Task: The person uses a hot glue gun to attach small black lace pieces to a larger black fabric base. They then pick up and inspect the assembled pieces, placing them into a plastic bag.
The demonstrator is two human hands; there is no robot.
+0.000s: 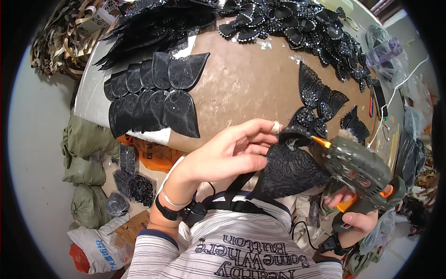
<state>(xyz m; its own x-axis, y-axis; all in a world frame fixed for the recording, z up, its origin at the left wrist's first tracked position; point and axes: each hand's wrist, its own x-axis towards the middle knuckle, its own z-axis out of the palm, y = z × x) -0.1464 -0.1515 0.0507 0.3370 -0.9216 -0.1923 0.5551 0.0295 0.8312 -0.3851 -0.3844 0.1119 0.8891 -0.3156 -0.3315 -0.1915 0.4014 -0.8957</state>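
Observation:
My right hand is closed around the handle of a dark green hot glue gun, a finger by its orange trigger. The gun's orange nozzle points left, at the upper edge of a black lace piece. My left hand has its fingers closed on that piece's upper left edge, with a band around one fingertip. Beyond the nozzle, a sequined black bow lies on the table, joined or close to a lace bow shape. A smaller lace piece rests to its right.
Two overlapping rows of black curved panels lie at the left. Feathery black lace and a heap of sequined bows cover the far side. At the right are a purple bottle and a white cable; green sacks stand left below.

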